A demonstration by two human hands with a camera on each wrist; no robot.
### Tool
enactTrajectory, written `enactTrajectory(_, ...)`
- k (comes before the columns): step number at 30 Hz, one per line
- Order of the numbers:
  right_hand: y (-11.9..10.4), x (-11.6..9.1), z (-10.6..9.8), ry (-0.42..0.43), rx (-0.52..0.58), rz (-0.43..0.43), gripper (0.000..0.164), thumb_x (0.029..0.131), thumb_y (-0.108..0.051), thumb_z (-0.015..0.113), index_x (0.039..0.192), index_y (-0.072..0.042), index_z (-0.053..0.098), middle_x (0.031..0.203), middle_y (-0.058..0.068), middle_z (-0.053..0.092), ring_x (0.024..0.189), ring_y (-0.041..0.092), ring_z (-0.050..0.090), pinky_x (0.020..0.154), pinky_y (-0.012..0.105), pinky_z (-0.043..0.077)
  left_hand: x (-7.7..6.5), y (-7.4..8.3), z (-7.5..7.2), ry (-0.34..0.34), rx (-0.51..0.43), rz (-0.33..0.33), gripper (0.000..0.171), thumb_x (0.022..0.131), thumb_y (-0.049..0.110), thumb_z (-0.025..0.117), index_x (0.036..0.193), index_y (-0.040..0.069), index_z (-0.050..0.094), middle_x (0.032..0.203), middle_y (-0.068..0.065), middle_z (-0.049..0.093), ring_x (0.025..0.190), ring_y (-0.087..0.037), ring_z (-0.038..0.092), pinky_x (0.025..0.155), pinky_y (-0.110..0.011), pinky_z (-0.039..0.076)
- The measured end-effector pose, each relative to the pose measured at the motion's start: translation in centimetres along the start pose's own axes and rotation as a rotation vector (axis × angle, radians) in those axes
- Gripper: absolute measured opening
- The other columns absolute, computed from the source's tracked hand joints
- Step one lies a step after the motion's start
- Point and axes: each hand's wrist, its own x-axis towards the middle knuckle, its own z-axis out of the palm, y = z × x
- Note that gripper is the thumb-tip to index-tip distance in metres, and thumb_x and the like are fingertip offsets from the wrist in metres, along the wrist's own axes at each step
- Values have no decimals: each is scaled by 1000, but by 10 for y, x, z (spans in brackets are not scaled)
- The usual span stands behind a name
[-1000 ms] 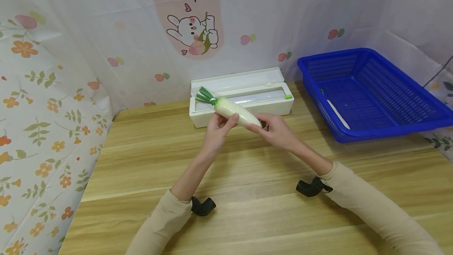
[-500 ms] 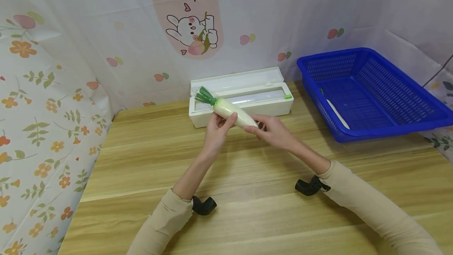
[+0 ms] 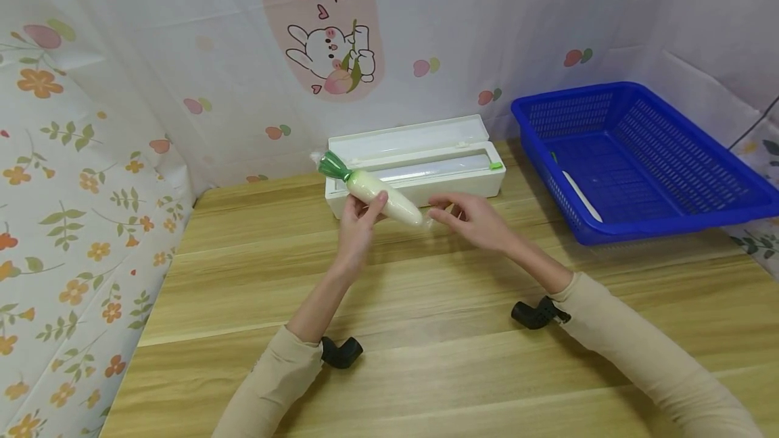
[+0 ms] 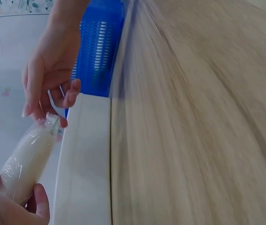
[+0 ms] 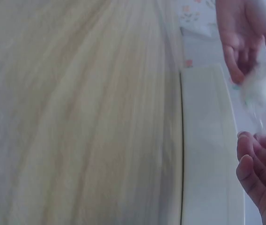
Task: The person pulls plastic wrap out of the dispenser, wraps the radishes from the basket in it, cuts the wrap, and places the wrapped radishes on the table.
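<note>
A white radish [image 3: 389, 203] with green stalks is wrapped in clear plastic film, its stalk end pointing up and left. My left hand [image 3: 357, 228] grips it around the middle, thumb on top. Loose film sticks out past the lower right tip. Close beside that tip is my right hand [image 3: 471, 220], its fingers loosely bent and thumb and fingertips apart. In the left wrist view the film end [image 4: 52, 121] lies among the right hand's fingertips; whether they touch it I cannot tell. Behind the radish stands a white cling film box [image 3: 468, 184], lid up, with a film roll [image 3: 435, 168] inside.
At the right, a blue plastic basket [image 3: 633, 184] holds a slim white object with a green end [image 3: 581, 196]. A green slider [image 3: 496, 165] sits on the box's right end. A patterned cloth [image 3: 231, 86] hangs behind the wooden table [image 3: 426, 357].
My left hand has moved the radish left and slightly down. My right hand has come off the radish's tip, its fingers spread apart, and a gap now shows between them.
</note>
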Motion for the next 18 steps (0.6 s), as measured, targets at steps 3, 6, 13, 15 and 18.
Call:
enactTrajectory(3,4,1,-5,14,-9,14,34,101,-23,64,124,2,67,107,12,70,73,26,64,64,30,49,1,-1,-7,4,-16,-12,33,101,8,61,128,-5,48,110,-9,59,94,-12,60,88,-27,53)
enactTrajectory(6,8,2,-10,29,-20,24,34,101,-24,64,124,2,67,107,12,70,74,25,63,66,30,49,0,-2,-14,8,-7,-19,32,100,7,60,128,-5,48,108,-8,59,92,-12,60,84,-26,53)
enactTrajectory(13,22,4,-19,122,-76,-20,28,99,-15,67,118,4,69,101,13,69,81,20,61,70,28,48,1,-6,-32,39,52,-14,33,100,8,59,128,-5,48,108,-9,59,92,-12,59,78,-25,52)
enactTrajectory(15,26,5,-22,152,-91,-28,26,98,-13,67,116,5,69,101,14,69,82,21,61,70,27,47,2,-6,-38,50,62,-13,34,100,9,59,128,-4,48,109,-9,59,93,-12,59,77,-24,52)
enactTrajectory(18,32,6,-27,191,-109,-30,25,98,-12,67,116,5,68,104,15,67,82,22,60,70,27,46,3,-5,-45,68,79,-19,36,100,12,60,130,-4,47,110,-9,58,93,-12,58,76,-23,51)
